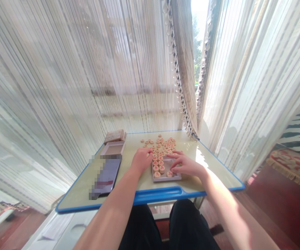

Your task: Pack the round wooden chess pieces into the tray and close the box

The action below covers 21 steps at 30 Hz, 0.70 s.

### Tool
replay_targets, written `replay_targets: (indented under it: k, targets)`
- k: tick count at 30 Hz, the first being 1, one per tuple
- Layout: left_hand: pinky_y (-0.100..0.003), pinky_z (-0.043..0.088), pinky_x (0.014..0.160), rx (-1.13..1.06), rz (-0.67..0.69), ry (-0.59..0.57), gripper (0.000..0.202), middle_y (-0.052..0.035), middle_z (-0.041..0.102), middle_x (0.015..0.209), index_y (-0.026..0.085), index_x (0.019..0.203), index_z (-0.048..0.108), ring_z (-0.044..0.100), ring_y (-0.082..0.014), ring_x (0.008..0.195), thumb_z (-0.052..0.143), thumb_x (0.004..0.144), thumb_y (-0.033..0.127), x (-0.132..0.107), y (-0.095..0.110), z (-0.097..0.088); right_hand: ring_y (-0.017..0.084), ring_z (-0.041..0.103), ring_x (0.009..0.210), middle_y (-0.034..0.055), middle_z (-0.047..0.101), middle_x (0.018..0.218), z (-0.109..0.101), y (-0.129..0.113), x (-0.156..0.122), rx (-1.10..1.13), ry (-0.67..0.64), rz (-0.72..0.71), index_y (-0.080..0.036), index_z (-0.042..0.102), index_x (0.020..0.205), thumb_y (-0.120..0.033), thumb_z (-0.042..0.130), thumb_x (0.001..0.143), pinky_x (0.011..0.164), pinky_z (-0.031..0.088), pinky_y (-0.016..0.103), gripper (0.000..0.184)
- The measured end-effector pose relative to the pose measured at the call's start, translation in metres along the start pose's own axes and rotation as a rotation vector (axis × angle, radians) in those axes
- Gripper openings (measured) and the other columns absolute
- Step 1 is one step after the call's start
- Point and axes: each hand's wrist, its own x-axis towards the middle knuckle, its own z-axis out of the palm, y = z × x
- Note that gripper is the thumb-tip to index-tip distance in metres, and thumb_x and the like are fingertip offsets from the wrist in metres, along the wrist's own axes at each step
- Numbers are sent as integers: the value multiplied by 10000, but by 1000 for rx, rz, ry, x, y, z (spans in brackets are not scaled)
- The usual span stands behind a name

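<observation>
"Just beyond the table's blue edge (162,195), what's under your fingers?"

"An open box (166,179), with red-marked round pieces (155,169) in two columns along its left side. One lone piece (169,174) sits farther right by the near wall, at the fingertips of my right hand (187,165). Those fingers are spread; whether any pinch the piece, I can't tell."

"What could go wrong there?"

"It has bare floor beside it, so a clumsy brush could send it skating. Some in the columns look stacked, and a sideways knock might topple them."

"And your left hand (141,161)?"

"At the box's far left corner, fingers curled close together. What they hold, if anything, I can't make out. Dragging them back carelessly could catch the nearest column."

"Farther out?"

"Loose pieces (165,143) crowd the tabletop past the box. Reaching in hastily, I could shove them outward. One outlying piece (159,135) lies near the far edge; a push passed along might tip it off, down by the curtain (139,76), where I'd have trouble finding it."
</observation>
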Motion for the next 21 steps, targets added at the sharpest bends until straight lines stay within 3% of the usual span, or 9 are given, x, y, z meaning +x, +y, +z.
replay_targets:
  k: [9, 16, 21]
  targets:
    - [-324, 405, 896, 39, 33, -15, 264, -61, 689, 929, 187, 895, 691, 556, -206, 930, 439, 844, 248, -1, 2, -3, 292, 208, 1350, -51, 448, 1385, -1, 0, 0, -55, -67, -41, -318, 752, 790, -419, 678, 682, 1094, 153, 495, 165]
    - [-315, 405, 861, 38, 36, -29, 292, -65, 675, 821, 185, 772, 675, 560, -192, 854, 413, 873, 263, -1, 4, -5, 300, 222, 1336, -62, 453, 1378, -1, -2, -1, -74, -63, -59, -326, 751, 774, -311, 669, 671, 1087, 146, 504, 133]
    - [-304, 413, 835, 73, 49, -2, 304, -64, 670, 805, 187, 761, 670, 564, -197, 849, 403, 876, 277, -1, 6, -8, 304, 273, 1297, -42, 495, 1336, 1, -5, 0, -107, -49, -49, -324, 751, 764, -360, 688, 665, 1085, 155, 501, 123]
